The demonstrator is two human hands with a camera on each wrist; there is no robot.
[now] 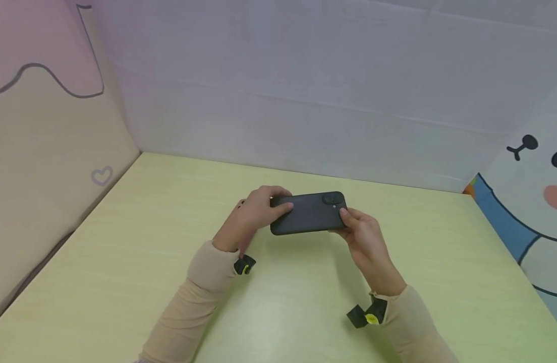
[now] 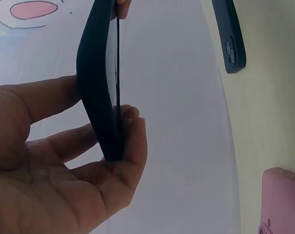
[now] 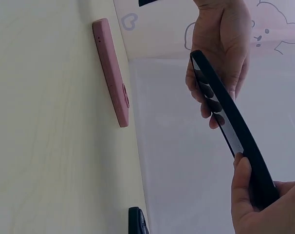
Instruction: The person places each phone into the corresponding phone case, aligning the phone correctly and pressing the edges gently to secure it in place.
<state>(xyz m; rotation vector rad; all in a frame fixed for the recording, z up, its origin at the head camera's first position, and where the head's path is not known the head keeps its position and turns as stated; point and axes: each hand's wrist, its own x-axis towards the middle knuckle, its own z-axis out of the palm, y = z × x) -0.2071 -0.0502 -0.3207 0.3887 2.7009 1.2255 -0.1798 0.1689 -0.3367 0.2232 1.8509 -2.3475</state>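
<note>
A black phone (image 1: 308, 216) is held level above the table, its back and camera patch toward the head camera. My left hand (image 1: 259, 207) grips its left end, thumb on the back and fingers behind. The right hand (image 1: 366, 238) pinches the lower right corner. Side-on in the left wrist view, the dark body (image 2: 95, 68) shows a thin black edge with a pale strip between them. A glossy, reflecting face shows on the phone (image 3: 235, 114) in the right wrist view.
A pink phone (image 3: 111, 73) lies on the pale yellow table (image 1: 137, 242), mostly hidden behind my left wrist in the head view. Another dark phone (image 2: 229, 36) with two camera lenses lies further off. White sheeting (image 1: 305, 91) rises behind the table, and printed panels (image 1: 533, 212) flank it.
</note>
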